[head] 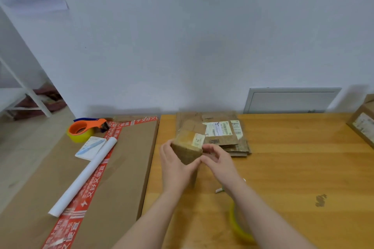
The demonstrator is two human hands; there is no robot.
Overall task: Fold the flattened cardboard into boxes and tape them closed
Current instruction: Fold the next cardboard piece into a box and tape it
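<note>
- The box (187, 148) is held up just above the tabletop (293, 168), toward its left edge, with a pale label on its top face.
- The left hand (175, 164) has its grip closed round the box's near left side.
- The right hand (219, 160) has curled fingers pinching the box's right edge.
- Flat cardboard (226, 127) lies stacked just beyond the box, labels up.
- A yellow tape roll (239, 226) lies near, partly hidden by the right forearm.
- On the left, a big carton (125, 168) carries a tape dispenser (85, 127), a white tube (85, 176) and a pen (91, 146).
</note>
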